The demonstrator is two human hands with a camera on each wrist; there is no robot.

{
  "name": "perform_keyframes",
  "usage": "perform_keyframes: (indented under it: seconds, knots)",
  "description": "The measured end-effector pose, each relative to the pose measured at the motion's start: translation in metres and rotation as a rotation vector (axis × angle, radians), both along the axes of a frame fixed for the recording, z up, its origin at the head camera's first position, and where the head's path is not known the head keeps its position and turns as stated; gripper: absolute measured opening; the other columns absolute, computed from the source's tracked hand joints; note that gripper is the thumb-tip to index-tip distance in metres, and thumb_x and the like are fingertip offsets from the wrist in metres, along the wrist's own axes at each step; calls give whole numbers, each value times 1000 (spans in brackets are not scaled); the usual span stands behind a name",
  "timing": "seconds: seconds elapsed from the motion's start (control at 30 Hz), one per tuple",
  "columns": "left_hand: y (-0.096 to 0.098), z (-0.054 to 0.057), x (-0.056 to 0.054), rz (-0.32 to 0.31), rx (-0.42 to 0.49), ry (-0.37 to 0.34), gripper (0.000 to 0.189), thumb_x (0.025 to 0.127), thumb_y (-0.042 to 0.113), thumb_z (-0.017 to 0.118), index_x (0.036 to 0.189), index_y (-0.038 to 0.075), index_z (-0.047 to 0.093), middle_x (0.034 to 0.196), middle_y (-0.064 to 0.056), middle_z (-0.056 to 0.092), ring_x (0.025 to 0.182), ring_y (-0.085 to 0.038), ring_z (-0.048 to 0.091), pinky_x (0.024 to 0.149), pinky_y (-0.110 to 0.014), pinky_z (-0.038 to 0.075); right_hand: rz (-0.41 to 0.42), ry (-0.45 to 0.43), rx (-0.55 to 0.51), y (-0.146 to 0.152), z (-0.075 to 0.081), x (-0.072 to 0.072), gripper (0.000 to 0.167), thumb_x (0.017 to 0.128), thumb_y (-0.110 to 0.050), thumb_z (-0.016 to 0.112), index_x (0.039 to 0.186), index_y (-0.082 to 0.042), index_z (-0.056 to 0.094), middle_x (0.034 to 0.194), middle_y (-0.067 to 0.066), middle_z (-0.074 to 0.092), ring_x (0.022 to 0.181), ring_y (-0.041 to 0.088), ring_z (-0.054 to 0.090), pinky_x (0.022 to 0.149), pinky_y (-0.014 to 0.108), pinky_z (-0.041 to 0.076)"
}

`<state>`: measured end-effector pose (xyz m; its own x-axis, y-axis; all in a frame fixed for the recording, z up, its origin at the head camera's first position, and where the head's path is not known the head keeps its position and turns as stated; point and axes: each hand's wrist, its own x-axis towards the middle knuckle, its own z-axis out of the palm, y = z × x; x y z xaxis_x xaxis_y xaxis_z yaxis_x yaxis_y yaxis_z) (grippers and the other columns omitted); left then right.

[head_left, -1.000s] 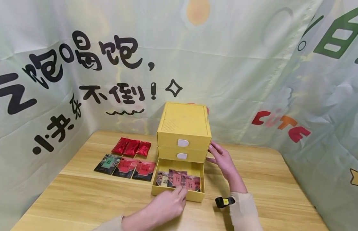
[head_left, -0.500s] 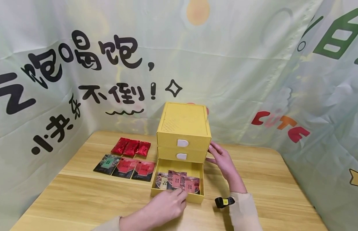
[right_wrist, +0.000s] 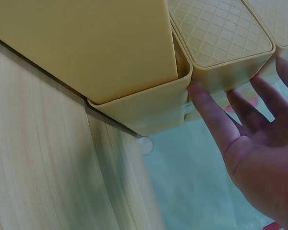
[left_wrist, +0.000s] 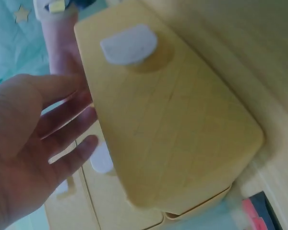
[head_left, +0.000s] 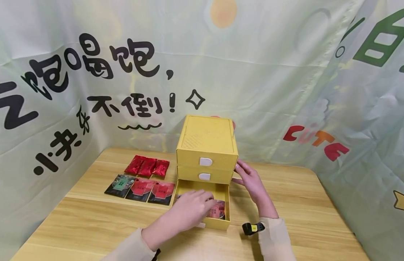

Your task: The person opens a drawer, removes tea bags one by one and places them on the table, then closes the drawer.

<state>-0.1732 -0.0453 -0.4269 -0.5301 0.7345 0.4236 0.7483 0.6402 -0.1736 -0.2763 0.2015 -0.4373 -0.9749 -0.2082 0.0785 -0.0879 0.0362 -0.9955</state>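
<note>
A yellow desktop drawer cabinet (head_left: 206,134) stands on the table with its bottom drawer (head_left: 218,224) pulled out. My left hand (head_left: 192,210) reaches over that drawer's front, its fingers bent a little and spread. In the left wrist view, the fingertips pass behind the drawer's front panel (left_wrist: 173,124), and I see nothing gripped. Dark and pink flat sachets (head_left: 217,210) lie in the drawer, mostly hidden by this hand. On the cabinet's right side my right hand (head_left: 252,183) rests its extended fingers; in the right wrist view the fingertips (right_wrist: 198,91) touch the yellow casing.
Left of the cabinet lie shiny red packets (head_left: 147,166) in a row. In front of them are flat dark sachets, one with a green label (head_left: 120,184) and two with red labels (head_left: 161,192). Printed cloth (head_left: 254,90) hangs behind the wooden table (head_left: 91,224).
My left hand has moved up and forward from the drawer's front edge to over its inside, now covering most of the sachets. The white pull on the drawer front has come into view. My right hand stays put.
</note>
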Motion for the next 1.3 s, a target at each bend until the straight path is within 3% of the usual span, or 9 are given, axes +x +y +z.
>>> perform_keyframes:
  seconds: [0.2,0.37,0.6,0.77,0.87,0.97,1.13,1.3]
  knots:
    - [4,2,-15,68,-108,-221,40,87,30,85,125,21,75,123,7,71,110,-11,67,91,-27,57,1,5,3,0,0,1,56,111,-29,52,158,-1,40,160,20,41,142,38,45,101,46,56]
    - [8,-2,-26,95,-139,-376,52,85,25,88,133,24,71,132,10,69,118,-11,66,96,-31,56,0,14,12,1,0,1,58,111,-31,52,158,-1,39,160,21,41,141,38,46,100,44,57]
    - [14,-5,-38,83,-124,-501,55,84,17,89,134,31,72,129,16,70,115,-5,67,95,-28,56,2,12,5,0,1,1,57,111,-29,51,158,-1,40,159,21,41,141,38,46,99,43,57]
    - [17,-9,-43,69,-102,-598,49,86,12,85,129,33,75,120,16,74,95,2,66,80,-19,55,4,6,-2,-1,1,-1,54,111,-26,50,158,-1,40,160,21,41,141,38,46,100,44,57]
    - [19,-11,-44,80,-96,-627,44,89,15,83,128,35,76,117,15,75,81,2,61,71,-18,52,4,5,-1,-1,0,-1,54,111,-26,50,158,-1,40,159,21,42,140,37,46,99,42,58]
    - [21,-12,-44,114,-106,-635,43,91,17,81,129,34,75,121,13,74,77,-1,60,67,-19,51,4,3,-4,-1,0,-1,54,111,-26,50,158,0,40,159,21,41,140,37,46,98,41,58]
    - [23,-11,-44,196,-140,-641,54,85,14,85,134,30,72,131,10,71,91,-6,67,74,-24,55,-1,-3,-8,-1,0,-1,54,111,-25,50,158,0,39,160,22,41,140,38,46,98,40,58]
    - [26,-14,-45,217,-190,-546,54,80,18,90,130,29,74,130,13,71,107,-11,69,87,-31,58,-4,-6,-4,-1,1,-1,54,111,-25,51,158,0,39,160,22,41,141,38,46,99,42,58]
